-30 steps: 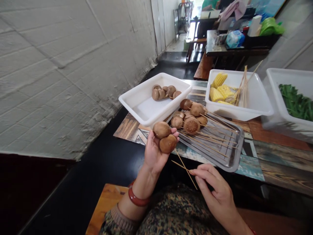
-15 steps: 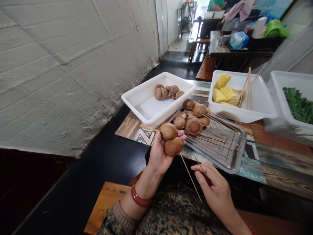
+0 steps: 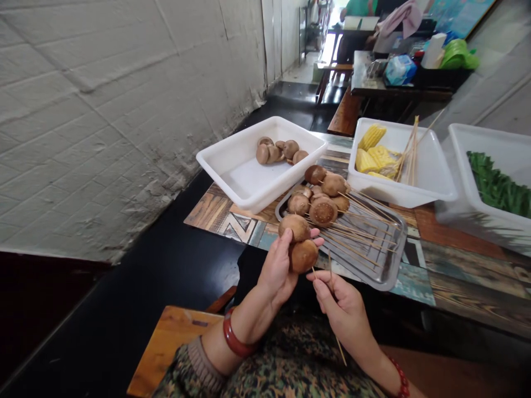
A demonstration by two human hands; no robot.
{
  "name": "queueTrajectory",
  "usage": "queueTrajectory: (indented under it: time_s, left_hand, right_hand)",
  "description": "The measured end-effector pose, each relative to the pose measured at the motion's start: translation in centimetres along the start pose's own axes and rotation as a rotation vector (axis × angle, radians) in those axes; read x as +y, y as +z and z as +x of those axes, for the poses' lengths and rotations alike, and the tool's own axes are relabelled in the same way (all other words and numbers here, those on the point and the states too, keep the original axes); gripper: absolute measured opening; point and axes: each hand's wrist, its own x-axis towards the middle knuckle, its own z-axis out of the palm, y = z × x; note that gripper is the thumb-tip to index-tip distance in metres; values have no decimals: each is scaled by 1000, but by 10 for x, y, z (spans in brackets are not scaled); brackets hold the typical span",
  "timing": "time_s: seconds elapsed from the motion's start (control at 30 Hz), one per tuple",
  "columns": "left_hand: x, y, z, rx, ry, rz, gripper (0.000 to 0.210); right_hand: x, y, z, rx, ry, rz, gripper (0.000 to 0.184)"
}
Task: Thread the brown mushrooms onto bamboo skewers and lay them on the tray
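Two brown mushrooms [image 3: 303,256] sit one behind the other in my left hand [image 3: 277,271], its fingers wrapped round them from below. A thin wooden skewer [image 3: 341,350] runs out from the nearer mushroom toward me. My right hand [image 3: 342,304] pinches this skewer just below the mushroom, and a second stick [image 3: 330,260] pokes up between its fingers. Beyond my hands lies a metal tray [image 3: 390,276] bearing several skewered mushrooms [image 3: 323,212], with their sticks pointing right.
Behind the tray, a white bin [image 3: 226,185] holds loose mushrooms [image 3: 271,152]. Another white bin [image 3: 440,185] contains corn [image 3: 375,157] and upright skewers [image 3: 410,152]. Green leaves [image 3: 500,185] fill part of a bin at far right. A wall [image 3: 103,110] stands left; a person [image 3: 360,8] is far back.
My right hand has moved left and up to the skewer below the mushrooms and taken hold of it. The view has shifted slightly, and my left hand still holds the mushrooms.
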Motion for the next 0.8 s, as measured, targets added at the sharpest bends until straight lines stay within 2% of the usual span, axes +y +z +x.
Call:
queueTrajectory:
  time_s: [0.57,0.8]
  left_hand:
    - [-1,4,-4,38,53,34,48]
    - [2,-2,-6,-28,-33,12,34]
  right_hand:
    - [-1,-2,-5,-17,-44,-26,35]
    - [-2,-1,-3,-1,-45,-53,32]
